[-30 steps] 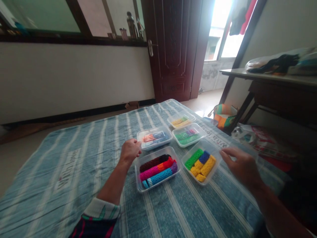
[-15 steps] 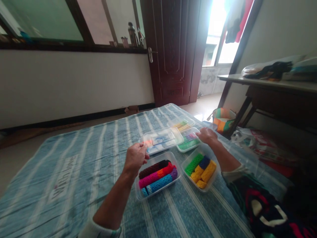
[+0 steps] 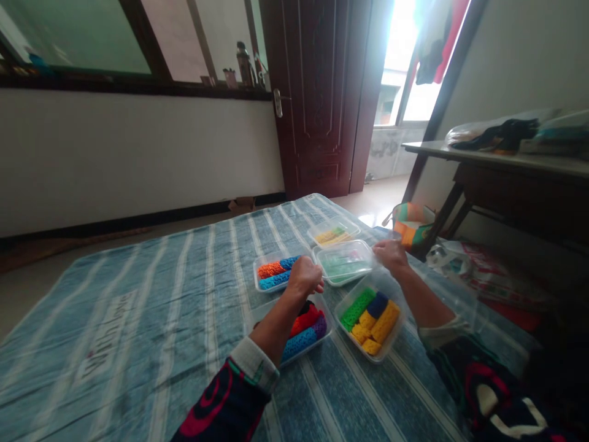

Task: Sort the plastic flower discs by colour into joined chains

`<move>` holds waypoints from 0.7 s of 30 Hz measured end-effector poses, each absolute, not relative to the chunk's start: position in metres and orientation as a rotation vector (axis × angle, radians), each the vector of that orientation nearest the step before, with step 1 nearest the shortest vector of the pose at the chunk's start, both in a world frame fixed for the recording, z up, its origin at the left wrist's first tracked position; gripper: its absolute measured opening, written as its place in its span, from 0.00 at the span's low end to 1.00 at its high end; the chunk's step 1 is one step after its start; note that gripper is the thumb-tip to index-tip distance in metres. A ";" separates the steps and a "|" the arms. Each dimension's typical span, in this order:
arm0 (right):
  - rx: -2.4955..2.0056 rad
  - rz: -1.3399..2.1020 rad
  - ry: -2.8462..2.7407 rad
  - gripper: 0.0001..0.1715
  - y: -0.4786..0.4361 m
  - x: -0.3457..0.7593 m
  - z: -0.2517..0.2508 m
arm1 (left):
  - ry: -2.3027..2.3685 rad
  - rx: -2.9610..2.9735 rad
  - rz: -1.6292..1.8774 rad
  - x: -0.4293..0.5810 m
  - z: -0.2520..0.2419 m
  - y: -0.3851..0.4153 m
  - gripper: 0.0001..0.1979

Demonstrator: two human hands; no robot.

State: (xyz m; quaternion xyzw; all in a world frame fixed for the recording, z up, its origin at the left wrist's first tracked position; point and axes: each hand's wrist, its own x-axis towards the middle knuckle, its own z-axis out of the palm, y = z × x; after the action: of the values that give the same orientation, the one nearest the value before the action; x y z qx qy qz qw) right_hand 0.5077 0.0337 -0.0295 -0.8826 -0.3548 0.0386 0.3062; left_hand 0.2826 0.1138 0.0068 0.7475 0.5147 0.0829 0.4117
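Note:
A clear plastic lid (image 3: 346, 260) lies over a box whose green and purple contents show faintly through it. My left hand (image 3: 305, 276) is closed at the lid's left edge, its fingertips partly hidden. At the right edge, my right hand (image 3: 389, 253) pinches the lid's rim. Under my left forearm stands an open box of red, blue and purple knitted-looking rolls (image 3: 306, 334), partly covered by the arm. Beside it is an open box with green, navy and yellow rolls (image 3: 372, 319). Orange and blue rolls (image 3: 275, 272) fill another box behind my left hand.
A box with yellow and green pieces (image 3: 335, 233) sits farther back on the striped bedspread (image 3: 184, 307). Beyond the right edge are a colourful bucket (image 3: 411, 222), plastic bags (image 3: 488, 270) and a table (image 3: 497, 153). A dark red door (image 3: 317, 98) stands behind.
My left hand has moved right with the clear lid, from over the orange and blue rolls to over the green box. My right hand has shifted slightly right.

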 end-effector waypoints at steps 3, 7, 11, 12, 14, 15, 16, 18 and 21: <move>-2.345 0.147 -0.936 0.15 0.032 0.502 -0.023 | 1.313 1.966 0.154 0.289 0.005 0.120 0.08; -2.443 0.117 -0.980 0.17 0.031 0.494 -0.015 | 1.302 2.051 0.132 0.300 0.004 0.122 0.08; -2.496 0.079 -1.043 0.20 0.028 0.485 -0.010 | 1.299 2.107 0.173 0.303 0.005 0.118 0.07; -2.493 0.077 -1.048 0.21 0.027 0.484 -0.009 | 1.303 2.116 0.190 0.302 0.005 0.117 0.07; -2.467 0.075 -1.034 0.20 0.025 0.482 -0.007 | 1.310 2.126 0.226 0.301 0.006 0.115 0.06; -2.439 0.068 -1.010 0.20 0.024 0.482 -0.006 | 1.313 2.125 0.246 0.300 0.007 0.115 0.05; -2.395 0.059 -0.971 0.19 0.024 0.482 -0.005 | 1.316 2.119 0.268 0.298 0.007 0.115 0.05; -2.228 0.095 -0.831 0.19 0.023 0.483 -0.002 | 1.318 2.099 0.321 0.296 0.009 0.115 0.07; -1.687 0.387 -0.567 0.20 0.017 0.486 0.002 | 1.308 2.058 0.408 0.294 0.013 0.111 0.15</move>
State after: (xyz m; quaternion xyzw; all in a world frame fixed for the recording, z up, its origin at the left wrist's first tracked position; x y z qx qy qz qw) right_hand 0.4857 0.0173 0.0020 -0.7318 -0.2457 0.1678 0.6131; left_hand 0.2937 0.1110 0.0132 0.7863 0.4995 0.1557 0.3284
